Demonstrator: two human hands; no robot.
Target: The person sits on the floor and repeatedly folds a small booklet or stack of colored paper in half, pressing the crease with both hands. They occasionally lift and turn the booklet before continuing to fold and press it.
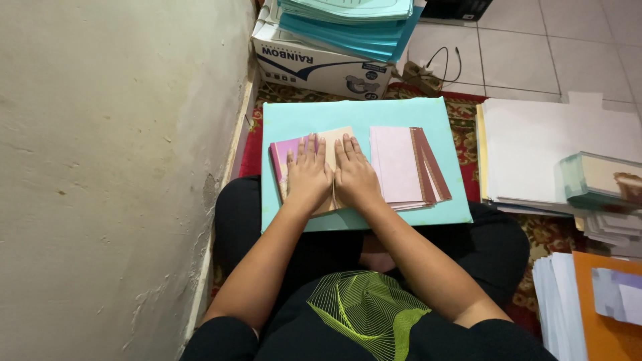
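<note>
1. left hand [306, 175] lies flat, fingers spread, grasping nothing, on the pink-and-beige card [289, 155].
2. right hand [354, 175] presses flat just beside it, nearer the pale pink stack [401, 164].
3. both piles sit on the teal board [414, 117], their long axes pointing away from the person.

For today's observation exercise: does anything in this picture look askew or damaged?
The wall is chipped and flaking near its base. The pink card stack is fanned unevenly, its edges slipped apart. Both hands, left hand and right hand, press flat on a folded card.

Matt turquoise card board [301, 117], smooth paper sheets [401, 164] (pink, beige), rough plastered wall [114, 167]
</note>
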